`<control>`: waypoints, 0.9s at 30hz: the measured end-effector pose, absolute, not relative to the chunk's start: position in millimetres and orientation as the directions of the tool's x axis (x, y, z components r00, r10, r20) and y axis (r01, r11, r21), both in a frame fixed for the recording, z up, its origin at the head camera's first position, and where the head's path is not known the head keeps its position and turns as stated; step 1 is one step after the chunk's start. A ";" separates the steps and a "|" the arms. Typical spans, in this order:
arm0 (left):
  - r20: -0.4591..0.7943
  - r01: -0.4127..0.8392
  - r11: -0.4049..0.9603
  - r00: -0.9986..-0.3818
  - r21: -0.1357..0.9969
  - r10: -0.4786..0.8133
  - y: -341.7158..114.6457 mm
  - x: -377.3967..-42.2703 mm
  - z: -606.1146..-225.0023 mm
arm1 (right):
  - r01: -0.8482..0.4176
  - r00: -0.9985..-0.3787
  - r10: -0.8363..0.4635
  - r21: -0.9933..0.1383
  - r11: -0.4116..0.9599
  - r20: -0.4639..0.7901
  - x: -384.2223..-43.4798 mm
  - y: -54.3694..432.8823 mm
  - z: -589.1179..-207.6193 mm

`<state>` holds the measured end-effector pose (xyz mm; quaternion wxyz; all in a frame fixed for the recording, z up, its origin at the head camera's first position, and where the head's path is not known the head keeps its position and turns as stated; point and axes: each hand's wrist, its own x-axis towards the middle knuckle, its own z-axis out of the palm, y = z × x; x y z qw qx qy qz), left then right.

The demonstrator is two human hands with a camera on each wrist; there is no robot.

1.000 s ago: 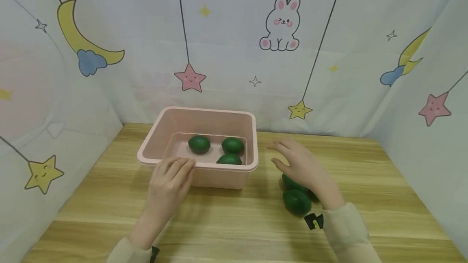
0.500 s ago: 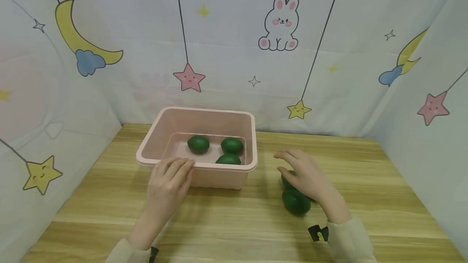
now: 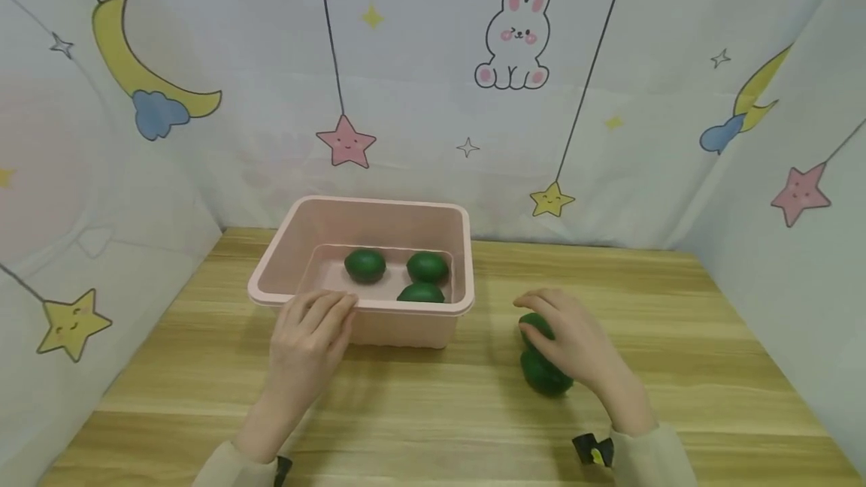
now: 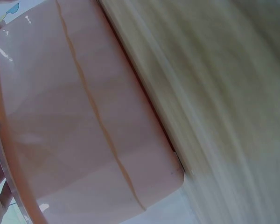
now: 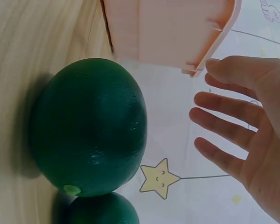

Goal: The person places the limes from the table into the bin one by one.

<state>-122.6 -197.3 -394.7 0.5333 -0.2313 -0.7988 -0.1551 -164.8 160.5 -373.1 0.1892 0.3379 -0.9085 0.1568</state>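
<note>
Steady pink box [image 3: 406, 332] with left hand [image 3: 306, 333], clamped over near rim [image 3: 406, 308]; lower right hand [image 3: 570, 338], empty, thumb and fingers apart, onto farther green fruit [image 3: 538, 321] on worktop [image 3: 440, 419], right of box; wrap round widest part before lifting; avoid nudging nearer green fruit [image 3: 543, 374], just beside, likely to roll, being smooth and round; mind rim if carrying across.

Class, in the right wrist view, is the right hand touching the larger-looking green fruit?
No, the right hand is apart from that green fruit, with white backdrop showing between them.
</note>
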 end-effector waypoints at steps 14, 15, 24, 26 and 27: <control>0.924 0.537 0.844 -0.324 0.003 0.202 -197.0 -122.8 -393.6 | -0.646 -0.738 -0.541 -0.193 0.738 0.403 -155.2 164.4 -388.2; 0.925 0.537 0.844 -0.322 0.003 0.202 -196.9 -122.7 -393.5 | -0.643 -0.741 -0.539 -0.193 0.741 0.400 -154.6 164.4 -388.9; 0.922 0.540 0.842 -0.329 0.006 0.204 -196.9 -122.3 -393.0 | -0.618 -0.766 -0.524 -0.205 0.759 0.372 -150.1 167.2 -394.8; 0.922 0.542 0.841 -0.330 0.006 0.205 -197.0 -122.3 -393.2 | -0.605 -0.780 -0.515 -0.218 0.765 0.356 -148.5 168.8 -396.3; 0.922 0.542 0.840 -0.329 0.006 0.206 -197.1 -122.3 -393.3 | -0.598 -0.787 -0.511 -0.223 0.770 0.347 -147.8 169.7 -397.3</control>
